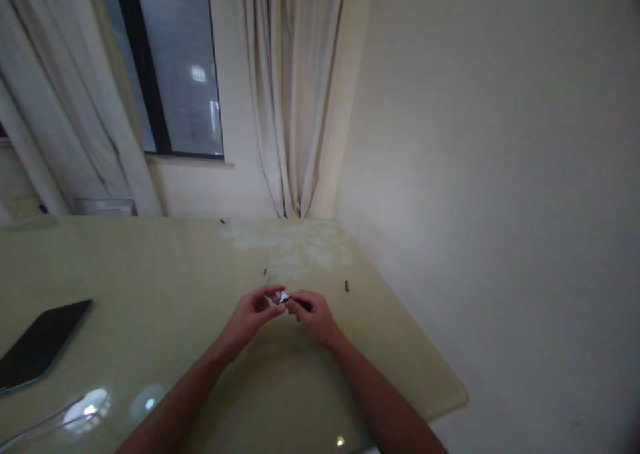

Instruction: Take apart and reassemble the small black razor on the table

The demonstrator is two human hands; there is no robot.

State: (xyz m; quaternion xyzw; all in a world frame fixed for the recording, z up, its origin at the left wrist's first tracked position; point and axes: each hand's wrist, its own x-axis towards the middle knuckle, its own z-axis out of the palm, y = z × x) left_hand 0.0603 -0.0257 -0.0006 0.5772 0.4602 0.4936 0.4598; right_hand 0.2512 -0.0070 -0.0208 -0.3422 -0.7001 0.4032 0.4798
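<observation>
Near the middle of the table, a small white and dark object (pixel 283 297) is held between both hands; its details are too small to make out. My left hand (pixel 257 309) pinches its left side between thumb and fingers. From the right, my right hand (pixel 311 313) has its thumb and fingers closed on the same object, with a dark part showing under the fingers. Just beyond my left hand lies a thin white and black piece (pixel 265 275). A small black piece (pixel 347 286) rests to the right of my right hand.
The glossy pale table (pixel 150 274) carries a dark flat tablet-like object (pixel 43 344) at the left and a tiny black piece (pixel 223 221) at the far edge. A wall (pixel 475 174) borders the table's right side. Curtains (pixel 295 94) hang behind it.
</observation>
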